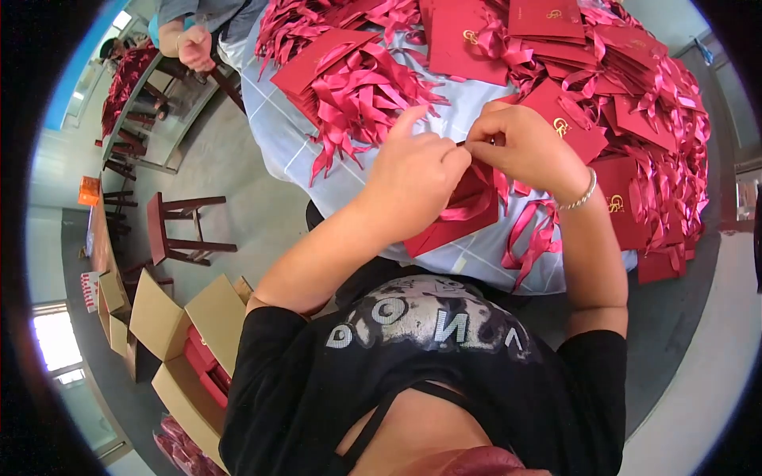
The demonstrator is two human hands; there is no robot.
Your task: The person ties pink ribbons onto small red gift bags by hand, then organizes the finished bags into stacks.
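Both of my hands meet over a red paper gift bag (456, 232) with a pink ribbon, lying at the near edge of the cloth-covered table (278, 135). My left hand (419, 178) is closed at the bag's upper edge, thumb raised. Opposite it, my right hand (525, 147) pinches with thumb and index finger at the same edge. The fingers hide the exact spot they grip. A loose pink ribbon (530, 242) lies right of the bag. Beyond my left hand is a stack of ribboned red bags (325, 67).
More red bags with gold lettering (619, 87) are heaped across the back and right. Another person's hand (195, 49) shows at upper left. On the floor at left stand a wooden stool (159, 230) and an open cardboard box (163, 317) holding red items.
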